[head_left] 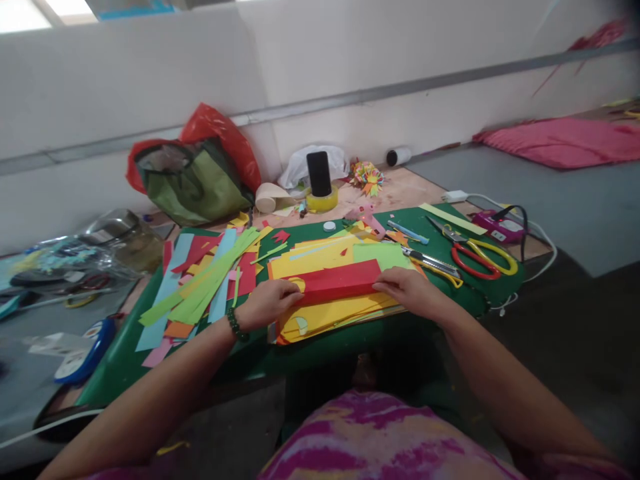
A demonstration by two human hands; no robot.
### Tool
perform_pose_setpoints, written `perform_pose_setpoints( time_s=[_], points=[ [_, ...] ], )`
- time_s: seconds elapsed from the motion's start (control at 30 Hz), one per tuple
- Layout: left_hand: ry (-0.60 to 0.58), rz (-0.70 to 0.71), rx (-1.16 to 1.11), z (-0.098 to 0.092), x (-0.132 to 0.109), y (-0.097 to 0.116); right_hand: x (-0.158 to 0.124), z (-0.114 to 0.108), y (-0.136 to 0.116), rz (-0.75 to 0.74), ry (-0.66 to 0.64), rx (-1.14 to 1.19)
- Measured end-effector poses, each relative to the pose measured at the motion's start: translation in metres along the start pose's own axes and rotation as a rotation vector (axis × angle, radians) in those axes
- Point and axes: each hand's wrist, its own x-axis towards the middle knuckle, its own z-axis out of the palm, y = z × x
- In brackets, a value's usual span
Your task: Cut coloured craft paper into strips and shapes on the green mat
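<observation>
A folded red paper [337, 281] lies on a stack of yellow sheets [325, 317] on the green cutting mat [440, 220]. My left hand [267, 303], with a green bead bracelet at the wrist, presses on the red paper's left end with curled fingers. At the paper's right end, my right hand [407, 290] pinches the edge. Both hands rest on the paper and hold it flat.
Loose green, blue and red paper strips [200, 280] lie to the left. Red and yellow scissors [475, 257] and a cutter [430, 263] sit to the right. A phone stands in a yellow tape roll [321, 193]; a green and red bag [193, 177] leans against the wall.
</observation>
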Motion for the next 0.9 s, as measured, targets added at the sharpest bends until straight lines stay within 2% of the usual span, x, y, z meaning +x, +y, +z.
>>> perform_pose_setpoints(
  time_s=[0.13, 0.43, 0.7, 0.9],
  points=[
    [-0.024, -0.019, 0.015, -0.001, 0.007, -0.002, 0.005, 0.003, 0.000, 0.149, 0.035, 0.152],
    [-0.049, -0.039, -0.090, -0.005, 0.011, -0.004, 0.007, 0.014, 0.007, 0.336, 0.118, 0.296],
    [-0.071, -0.065, -0.199, -0.004, 0.013, -0.009, 0.006, 0.015, 0.008, 0.361, 0.131, 0.216],
    [-0.156, -0.015, -0.432, -0.007, 0.011, -0.016, 0.004, 0.017, 0.006, 0.320, 0.144, 0.176]
  ],
)
